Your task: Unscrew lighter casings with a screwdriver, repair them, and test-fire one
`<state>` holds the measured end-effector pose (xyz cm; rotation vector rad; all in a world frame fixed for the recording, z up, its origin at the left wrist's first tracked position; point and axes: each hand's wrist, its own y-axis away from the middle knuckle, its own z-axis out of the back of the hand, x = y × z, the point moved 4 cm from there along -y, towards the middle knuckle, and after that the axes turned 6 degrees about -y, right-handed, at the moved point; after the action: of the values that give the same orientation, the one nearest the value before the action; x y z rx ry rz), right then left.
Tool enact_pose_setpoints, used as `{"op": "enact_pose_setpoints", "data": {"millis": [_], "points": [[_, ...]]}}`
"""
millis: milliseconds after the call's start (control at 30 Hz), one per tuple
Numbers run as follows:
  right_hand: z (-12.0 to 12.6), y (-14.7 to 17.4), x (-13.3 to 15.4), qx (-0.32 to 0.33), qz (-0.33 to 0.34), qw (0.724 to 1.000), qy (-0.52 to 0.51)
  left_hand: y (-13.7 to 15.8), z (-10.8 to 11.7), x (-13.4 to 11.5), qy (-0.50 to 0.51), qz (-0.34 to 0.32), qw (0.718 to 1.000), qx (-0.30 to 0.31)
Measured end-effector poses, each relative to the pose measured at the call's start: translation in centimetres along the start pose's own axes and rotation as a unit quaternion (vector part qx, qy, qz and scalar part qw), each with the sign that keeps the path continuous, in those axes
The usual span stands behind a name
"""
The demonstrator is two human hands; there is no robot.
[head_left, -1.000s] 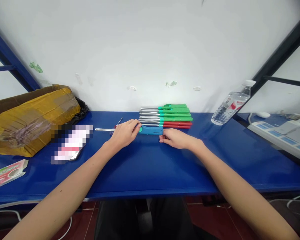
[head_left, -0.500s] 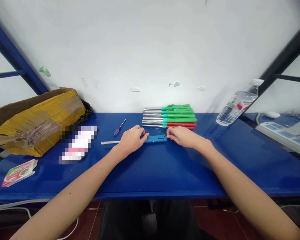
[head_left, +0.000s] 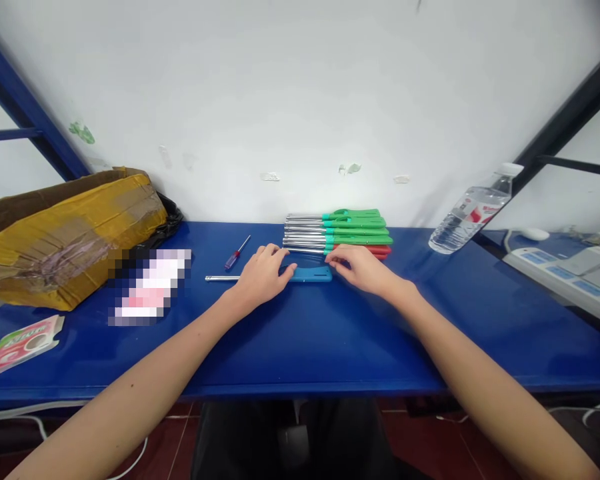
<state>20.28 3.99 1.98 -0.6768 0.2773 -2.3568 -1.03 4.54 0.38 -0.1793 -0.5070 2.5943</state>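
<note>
A blue long-nozzle lighter [head_left: 307, 275] lies flat on the blue table, its metal nozzle pointing left. Over its middle is my left hand [head_left: 263, 273], thumb and fingers apart across the handle and hiding part of it. My right hand [head_left: 357, 267] hovers by the handle's right end, fingers bent with a gap to the thumb; nothing shows in it. Behind the blue lighter lies a row of similar ones: several green lighters [head_left: 363, 230] at the back and red lighters [head_left: 384, 251] in front, the red ones partly covered by my right hand.
Left of the lighters is a small screwdriver [head_left: 233, 259]. Farther left are a blurred-out item [head_left: 153, 287], a taped cardboard box [head_left: 80, 240] and a torn card piece [head_left: 25, 343]. At right stand a tilted water bottle [head_left: 473, 213] and a power strip [head_left: 565, 273].
The thumb and fingers of my left hand have spread a little over the blue lighter. My right hand has shifted slightly left and up, its fingers less pinched. The view has moved slightly.
</note>
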Motion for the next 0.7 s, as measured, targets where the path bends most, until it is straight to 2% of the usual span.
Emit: {"op": "enact_pose_setpoints", "data": {"millis": [67,133,233,300,433,500,567,700], "points": [[0.0,0.0,0.2,0.001,0.01,1.0,-0.007,0.0,0.1,-0.2,0.038,-0.068,0.997,0.006],[-0.1,0.0,0.4,0.003,0.017,1.0,-0.017,-0.1,0.1,-0.2,0.056,-0.109,0.992,0.02],[-0.1,0.0,0.6,-0.001,0.023,0.999,-0.026,-0.3,0.2,0.2,0.06,-0.116,0.991,0.026],[-0.2,-0.1,0.6,-0.001,0.015,0.999,-0.031,-0.7,0.5,1.0,0.05,-0.081,0.995,0.005],[-0.1,-0.1,0.3,0.005,-0.02,0.997,-0.073,-1.4,0.8,4.1,-0.004,0.081,0.997,-0.02],[0.0,-0.1,0.3,0.009,-0.023,0.997,-0.076,-1.4,0.6,5.6,-0.05,0.15,0.987,0.002],[0.1,-0.1,0.4,0.011,-0.015,0.998,-0.06,-1.3,0.3,6.5,-0.084,0.192,0.977,0.033],[0.2,-0.1,0.7,0.016,0.008,0.999,-0.029,-1.1,-0.2,7.2,-0.118,0.223,0.964,0.083]]}}
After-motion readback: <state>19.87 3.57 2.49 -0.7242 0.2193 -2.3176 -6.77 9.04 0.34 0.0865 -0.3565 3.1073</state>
